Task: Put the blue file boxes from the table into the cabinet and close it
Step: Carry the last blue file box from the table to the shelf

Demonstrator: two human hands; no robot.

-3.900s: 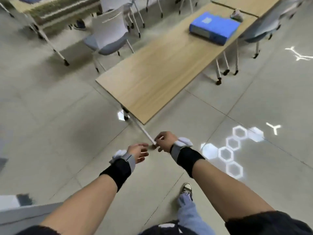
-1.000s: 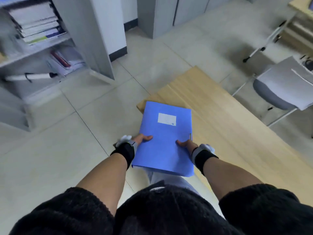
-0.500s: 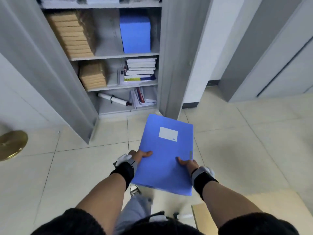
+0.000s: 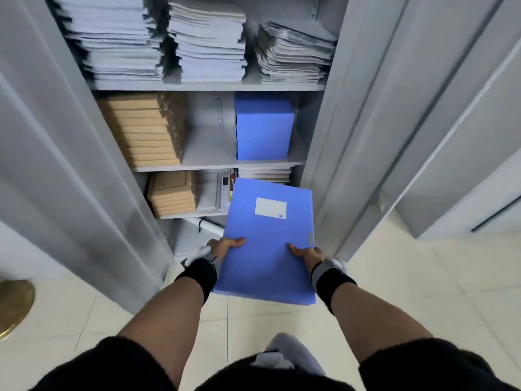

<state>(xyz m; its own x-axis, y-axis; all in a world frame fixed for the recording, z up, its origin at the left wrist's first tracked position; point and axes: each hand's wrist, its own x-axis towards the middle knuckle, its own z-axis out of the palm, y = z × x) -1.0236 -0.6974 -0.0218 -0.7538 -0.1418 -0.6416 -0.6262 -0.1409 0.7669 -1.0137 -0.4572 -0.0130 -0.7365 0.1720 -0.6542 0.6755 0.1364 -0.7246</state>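
Both hands carry one blue file box flat in front of the open cabinet. The left hand is closed on the box's left edge, thumb on top and fingers under it; the right hand is closed on the right edge in the same way. The box is in the air, label side up, its far end level with the lower shelves and not yet past the cabinet's front.

Another blue box already stands upright on the middle shelf, at the right side. Between it and the stack of brown folders at the left there is a bare stretch of shelf, which looks like the likely place for the carried box, though it would have to be raised and turned upright to match its neighbour. The top shelf is full of paper stacks, and the lower shelves hold more folders and loose papers.

So the task seems partly done: at least one box is stored, and this one is at the cabinet but not yet in. The desk is out of view, so I cannot tell whether more boxes wait there. Both doors stand wide open, the left door and the right door, so the closing is also left to do
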